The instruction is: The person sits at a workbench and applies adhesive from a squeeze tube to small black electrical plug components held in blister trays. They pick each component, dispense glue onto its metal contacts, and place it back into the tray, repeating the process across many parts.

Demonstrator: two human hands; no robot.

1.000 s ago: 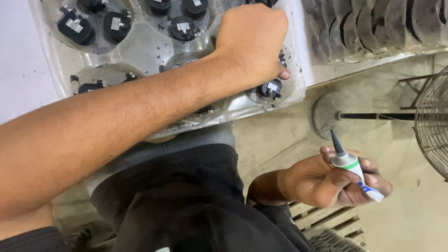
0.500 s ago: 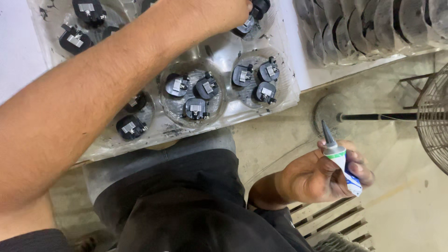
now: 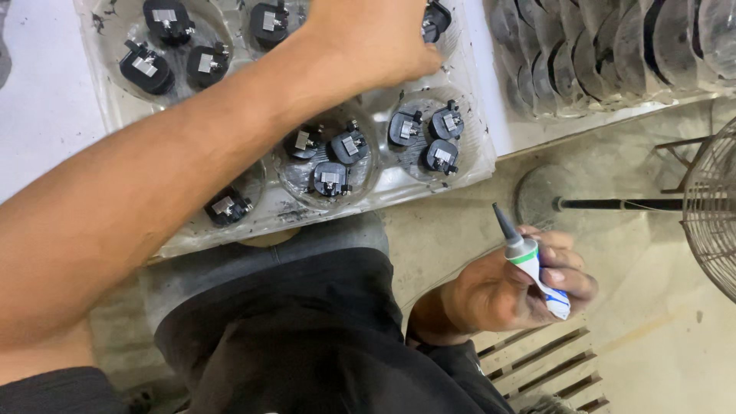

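My left hand [image 3: 368, 34] reaches across a clear plastic tray [image 3: 471, 167] with round cups, knuckles up, its fingers curled down beside a black part [image 3: 437, 17] at the tray's far edge. What the fingers hold is hidden. Several small black parts with metal tabs [image 3: 331, 178] lie in the cups. Below the table edge, my right hand [image 3: 491, 295] grips a small white tube with a dark pointed nozzle [image 3: 527, 261], nozzle pointing up toward the tray.
The tray lies on a white table [image 3: 42, 115]. A row of stacked clear trays with dark discs [image 3: 606, 54] stands at the upper right. A floor fan [image 3: 717, 207] with a round base [image 3: 537, 198] stands on the concrete floor, near wooden slats [image 3: 537, 360].
My left hand has moved from the tray's near right cup up to its far edge. The right hand has kept hold of the tube and tilted it slightly.
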